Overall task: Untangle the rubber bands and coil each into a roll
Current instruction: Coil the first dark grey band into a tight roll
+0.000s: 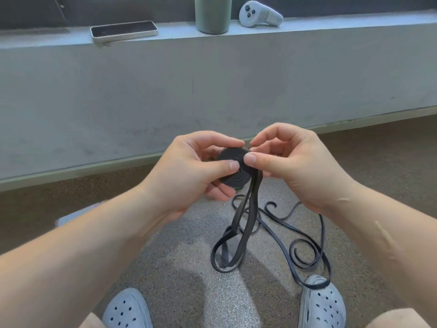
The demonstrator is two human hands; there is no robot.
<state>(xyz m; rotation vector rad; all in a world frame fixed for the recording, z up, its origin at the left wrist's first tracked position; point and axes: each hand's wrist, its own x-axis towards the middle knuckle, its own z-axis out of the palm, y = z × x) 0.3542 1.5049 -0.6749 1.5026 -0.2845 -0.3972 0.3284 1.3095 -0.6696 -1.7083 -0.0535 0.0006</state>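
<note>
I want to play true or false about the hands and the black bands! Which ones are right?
1. The left hand and right hand both hold the roll. True.
2. The roll is finished, with nothing left hanging. False: a long tail hangs down from it.
3. A band lies across the tip of the right shoe. True.
4. The phone lies on the floor. False: it lies up on the ledge.
</note>
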